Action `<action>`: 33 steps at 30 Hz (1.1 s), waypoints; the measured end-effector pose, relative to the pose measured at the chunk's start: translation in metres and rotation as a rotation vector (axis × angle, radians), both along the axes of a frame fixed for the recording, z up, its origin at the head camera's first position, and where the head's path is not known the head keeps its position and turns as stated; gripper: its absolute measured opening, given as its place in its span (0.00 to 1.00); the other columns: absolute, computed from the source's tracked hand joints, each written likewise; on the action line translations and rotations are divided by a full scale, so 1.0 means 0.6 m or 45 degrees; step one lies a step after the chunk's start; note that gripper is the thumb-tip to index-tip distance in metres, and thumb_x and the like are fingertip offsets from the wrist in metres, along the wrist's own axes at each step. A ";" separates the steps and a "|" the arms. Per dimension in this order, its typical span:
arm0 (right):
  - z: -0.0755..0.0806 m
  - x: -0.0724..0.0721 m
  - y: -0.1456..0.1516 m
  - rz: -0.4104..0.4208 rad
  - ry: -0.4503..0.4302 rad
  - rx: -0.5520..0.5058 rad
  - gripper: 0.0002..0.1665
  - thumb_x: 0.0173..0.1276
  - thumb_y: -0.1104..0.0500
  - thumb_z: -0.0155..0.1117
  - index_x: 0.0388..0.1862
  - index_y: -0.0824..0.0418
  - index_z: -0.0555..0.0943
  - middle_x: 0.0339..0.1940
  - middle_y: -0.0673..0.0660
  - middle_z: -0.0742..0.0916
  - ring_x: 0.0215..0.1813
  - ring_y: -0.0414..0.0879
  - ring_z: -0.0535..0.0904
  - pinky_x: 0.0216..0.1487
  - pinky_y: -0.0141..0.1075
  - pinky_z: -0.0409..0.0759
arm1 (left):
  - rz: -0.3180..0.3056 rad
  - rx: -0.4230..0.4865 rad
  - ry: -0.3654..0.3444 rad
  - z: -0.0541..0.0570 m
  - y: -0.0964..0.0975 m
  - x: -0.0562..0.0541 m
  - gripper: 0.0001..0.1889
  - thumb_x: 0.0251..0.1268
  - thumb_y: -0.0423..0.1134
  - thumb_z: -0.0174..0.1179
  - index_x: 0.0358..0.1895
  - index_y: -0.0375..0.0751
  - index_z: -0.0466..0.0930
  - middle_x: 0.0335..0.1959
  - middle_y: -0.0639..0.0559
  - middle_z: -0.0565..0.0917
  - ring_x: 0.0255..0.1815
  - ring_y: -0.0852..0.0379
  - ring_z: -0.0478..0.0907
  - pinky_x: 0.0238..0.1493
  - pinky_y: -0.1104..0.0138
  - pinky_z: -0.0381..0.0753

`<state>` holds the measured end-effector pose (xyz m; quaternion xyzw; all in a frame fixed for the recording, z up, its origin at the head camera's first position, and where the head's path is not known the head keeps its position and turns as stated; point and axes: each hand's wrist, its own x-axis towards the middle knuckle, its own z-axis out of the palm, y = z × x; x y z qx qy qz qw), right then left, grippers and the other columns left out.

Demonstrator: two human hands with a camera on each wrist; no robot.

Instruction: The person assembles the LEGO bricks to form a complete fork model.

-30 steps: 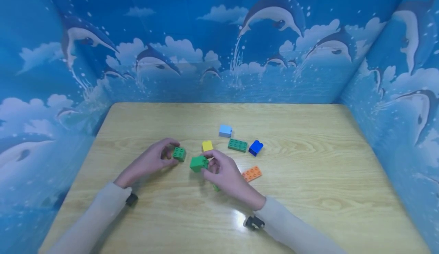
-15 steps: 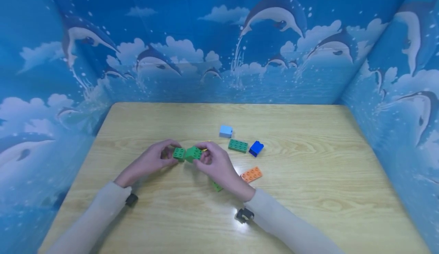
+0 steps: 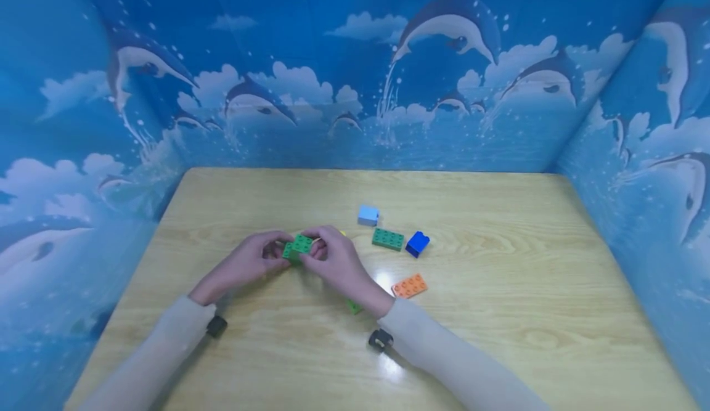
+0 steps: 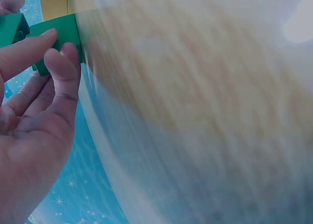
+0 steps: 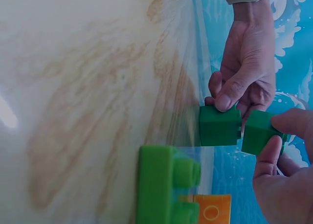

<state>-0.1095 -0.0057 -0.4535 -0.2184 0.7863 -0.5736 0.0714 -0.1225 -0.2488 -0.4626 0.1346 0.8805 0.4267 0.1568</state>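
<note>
My left hand (image 3: 249,262) pinches a green toy building block (image 3: 286,251) with studs on top, low at the tabletop left of centre. Just above it, my right hand (image 3: 342,269) grips a second green block (image 3: 301,244), which overlaps the first in the head view. From the right wrist, the held upper block (image 5: 257,131) appears slightly tilted, its base close over the studs of the lower block (image 5: 220,128). Left fingers (image 4: 63,75) press the lower block's sides in the left wrist view.
To the right lie a light blue block (image 3: 368,215), a flat green block (image 3: 387,239), a dark blue block (image 3: 418,244) and a flat orange block (image 3: 410,286). A light green block (image 3: 354,307) and a yellow block (image 4: 54,4) are partly hidden by the right arm and hand.
My right hand has moved left, carrying its green block from beside the yellow block to over the other green block. The left hand has stayed nearly still.
</note>
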 end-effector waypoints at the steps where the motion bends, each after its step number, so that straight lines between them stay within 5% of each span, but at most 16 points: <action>1: -0.001 -0.002 -0.002 0.000 0.004 0.004 0.26 0.70 0.69 0.76 0.66 0.69 0.81 0.46 0.55 0.84 0.43 0.40 0.83 0.48 0.33 0.87 | 0.003 -0.007 0.002 0.001 0.000 0.000 0.25 0.69 0.29 0.74 0.68 0.33 0.81 0.45 0.49 0.87 0.45 0.52 0.84 0.47 0.58 0.86; 7: -0.003 -0.011 -0.016 0.022 0.021 0.014 0.24 0.69 0.70 0.77 0.63 0.69 0.83 0.46 0.54 0.83 0.42 0.38 0.82 0.47 0.32 0.87 | 0.020 0.023 -0.034 0.002 0.002 0.001 0.23 0.69 0.30 0.74 0.66 0.34 0.83 0.45 0.48 0.87 0.45 0.50 0.84 0.40 0.61 0.87; 14: 0.000 -0.014 -0.024 0.039 0.035 0.025 0.23 0.70 0.69 0.77 0.62 0.68 0.84 0.46 0.54 0.84 0.43 0.39 0.82 0.47 0.31 0.87 | 0.006 0.033 -0.007 -0.003 -0.002 0.001 0.22 0.67 0.31 0.75 0.64 0.38 0.84 0.46 0.51 0.88 0.47 0.51 0.85 0.49 0.58 0.87; 21: 0.001 -0.017 -0.025 0.047 0.037 0.025 0.23 0.70 0.69 0.77 0.63 0.68 0.84 0.47 0.55 0.85 0.43 0.38 0.82 0.48 0.31 0.87 | -0.009 0.051 0.038 -0.009 -0.002 -0.003 0.21 0.66 0.31 0.77 0.61 0.38 0.86 0.44 0.52 0.88 0.43 0.52 0.85 0.46 0.61 0.87; 33: 0.002 -0.015 -0.033 0.023 -0.014 0.032 0.22 0.74 0.62 0.76 0.64 0.66 0.85 0.49 0.54 0.86 0.45 0.38 0.84 0.50 0.30 0.87 | 0.008 0.120 -0.014 -0.006 -0.010 0.000 0.19 0.70 0.33 0.75 0.61 0.38 0.85 0.51 0.49 0.89 0.50 0.52 0.87 0.53 0.64 0.88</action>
